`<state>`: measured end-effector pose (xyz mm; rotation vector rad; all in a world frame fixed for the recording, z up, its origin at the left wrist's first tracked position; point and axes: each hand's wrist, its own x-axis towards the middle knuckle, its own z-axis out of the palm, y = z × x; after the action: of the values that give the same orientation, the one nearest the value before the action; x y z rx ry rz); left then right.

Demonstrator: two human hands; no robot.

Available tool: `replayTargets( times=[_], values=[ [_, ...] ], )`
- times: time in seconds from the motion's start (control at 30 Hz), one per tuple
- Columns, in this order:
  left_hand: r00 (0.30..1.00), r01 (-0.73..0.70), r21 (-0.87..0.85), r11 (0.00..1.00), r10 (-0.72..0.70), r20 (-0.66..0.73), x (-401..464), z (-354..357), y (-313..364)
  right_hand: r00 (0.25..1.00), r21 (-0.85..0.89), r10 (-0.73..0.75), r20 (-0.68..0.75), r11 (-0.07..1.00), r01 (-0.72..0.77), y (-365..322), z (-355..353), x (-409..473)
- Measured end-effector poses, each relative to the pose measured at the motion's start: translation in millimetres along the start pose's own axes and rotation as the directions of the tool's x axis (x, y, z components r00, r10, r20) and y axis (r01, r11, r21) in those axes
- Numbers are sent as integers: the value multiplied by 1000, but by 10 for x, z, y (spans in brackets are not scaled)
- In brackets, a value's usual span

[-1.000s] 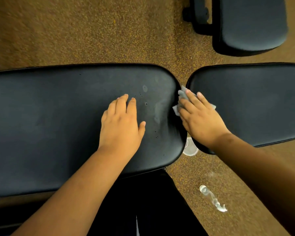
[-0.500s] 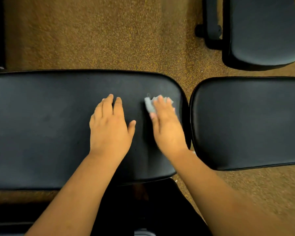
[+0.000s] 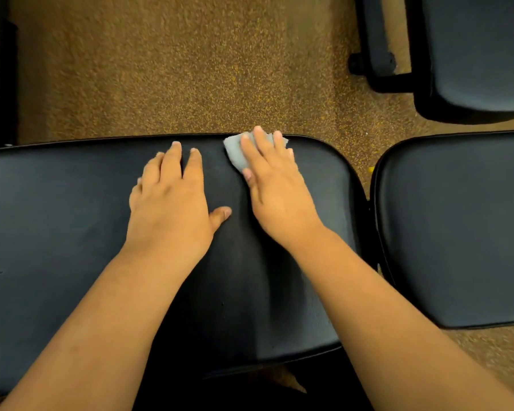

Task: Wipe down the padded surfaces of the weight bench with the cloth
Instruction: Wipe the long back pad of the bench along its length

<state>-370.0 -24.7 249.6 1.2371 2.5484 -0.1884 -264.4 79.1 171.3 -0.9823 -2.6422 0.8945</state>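
Observation:
The long black padded bench pad (image 3: 57,232) runs across the view from the left. A second black pad (image 3: 457,226) lies to its right across a narrow gap. My right hand (image 3: 275,188) presses a small pale grey cloth (image 3: 235,152) flat onto the long pad near its far edge, fingers straight on top of it. Just left of it, my left hand (image 3: 172,203) rests flat on the same pad with its fingers spread.
Brown speckled floor (image 3: 190,69) lies beyond the bench. Another black padded seat (image 3: 481,54) with a black frame leg (image 3: 377,51) stands at the top right. A dark object sits at the far left edge.
My right hand slid the cloth from the gap between the pads leftward onto the long pad, then up to its far edge. The left hand stayed flat on the pad.

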Motion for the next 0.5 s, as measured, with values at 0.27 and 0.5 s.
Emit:
replayTargets(
  times=[0.27,0.5],
  values=[
    [999,-36,196,980,41,-24,-6,84,-7,1000,-45,11,-20,999,-12,289,-130,311],
    [990,-129,391,911,141,-2,29,77,-12,998,-215,-19,-55,976,7,317,-147,442]
  ],
)
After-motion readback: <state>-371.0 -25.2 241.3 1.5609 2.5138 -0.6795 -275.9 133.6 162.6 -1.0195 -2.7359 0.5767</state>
